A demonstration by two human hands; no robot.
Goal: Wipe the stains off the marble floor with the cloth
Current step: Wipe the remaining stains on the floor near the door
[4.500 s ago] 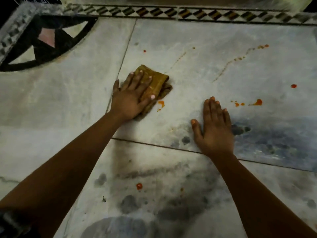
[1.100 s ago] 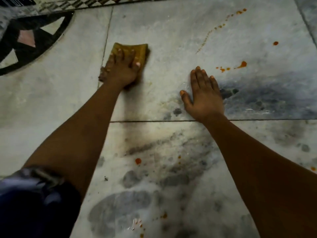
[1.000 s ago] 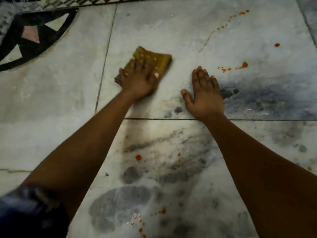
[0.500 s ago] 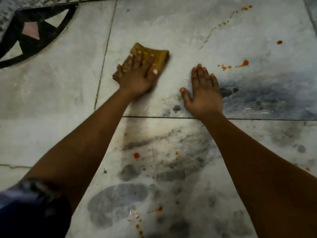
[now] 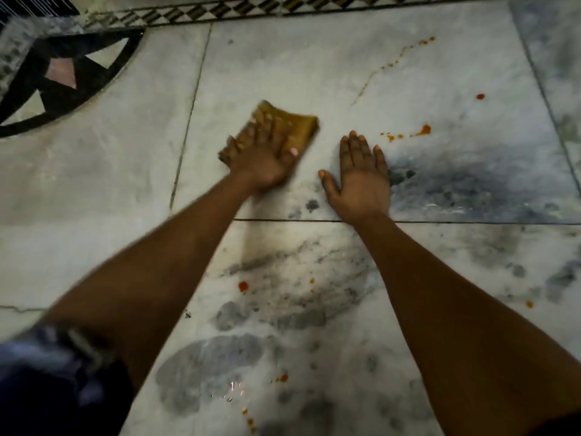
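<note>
A folded mustard-yellow cloth (image 5: 298, 127) lies flat on the grey-white marble floor (image 5: 314, 64). My left hand (image 5: 264, 155) presses down on the cloth with straight, spread fingers and covers its near half. My right hand (image 5: 358, 174) rests palm-down on the bare marble just right of it, fingers straight, holding nothing. Orange-red stains show on the floor: a splash (image 5: 423, 131) right of my right hand, a single dot (image 5: 480, 96), a thin dotted trail (image 5: 399, 59) further back, a drop (image 5: 242, 286) between my forearms, and several small spots (image 5: 283, 377) near the bottom.
A black, white and pink inlay pattern (image 5: 59, 73) fills the far left corner. A chequered border strip (image 5: 239, 9) runs along the far edge. Dark grey veining (image 5: 471, 187) marks the marble right of my right hand. A dark sleeve (image 5: 50, 382) shows at the lower left.
My left hand has slid the cloth back and forth, left then right, across the tile. The stain that sat beside the cloth 4.5 s ago is gone. My right hand has stayed planted.
</note>
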